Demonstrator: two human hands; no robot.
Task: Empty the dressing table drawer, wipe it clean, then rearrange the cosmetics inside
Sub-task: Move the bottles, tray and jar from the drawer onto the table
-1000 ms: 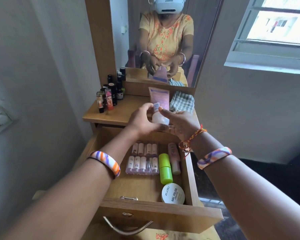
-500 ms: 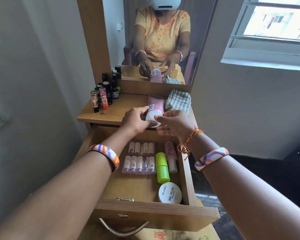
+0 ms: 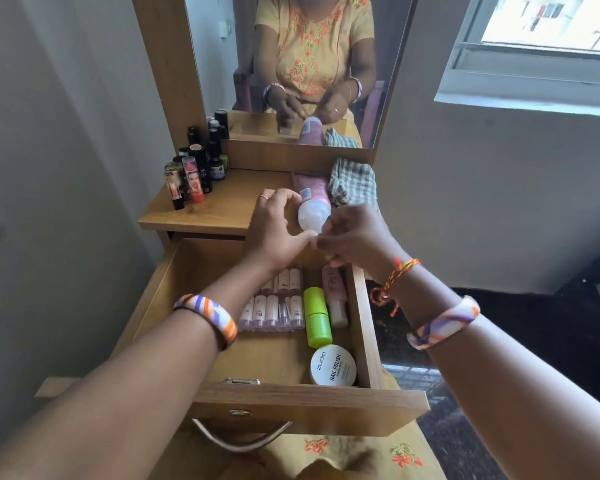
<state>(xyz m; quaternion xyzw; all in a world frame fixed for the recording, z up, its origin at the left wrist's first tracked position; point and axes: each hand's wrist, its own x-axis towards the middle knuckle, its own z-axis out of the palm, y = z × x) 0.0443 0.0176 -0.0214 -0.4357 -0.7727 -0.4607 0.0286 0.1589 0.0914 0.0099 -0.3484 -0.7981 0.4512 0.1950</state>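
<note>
In the head view, a pink tube (image 3: pixel 311 192) with a translucent white cap was seen lying on the bench (image 3: pixel 222 209), cap end toward the person and reaching the bench's front edge, just above the open drawer (image 3: pixel 173 289). The left hand (image 3: pixel 274 230) was curled round the cap from one side, and the fingertips of the right hand (image 3: pixel 354 237) were brought against it from the other, so the tube was held at its cap between both hands. The tube was judged to be light and soft-walled, liable to be dented if squeezed mid-body, with a smooth, possibly slippery cap; the stiff cap and shoulder were judged the safest place for it to be taken. Just beyond the right hand a checked cloth (image 3: pixel 352 181) was lying against the tube. Below the hands, in the drawer, a clear case of small bottles (image 3: pixel 274 306), a green bottle (image 3: pixel 316 317), a pale pink bottle (image 3: pixel 335 296) and a round nail polish remover tub (image 3: pixel 333 365) had been laid. Well off beyond the left hand, a cluster of lipsticks and dark bottles (image 3: pixel 198 168) was standing. Only the one view was supplied.
</note>
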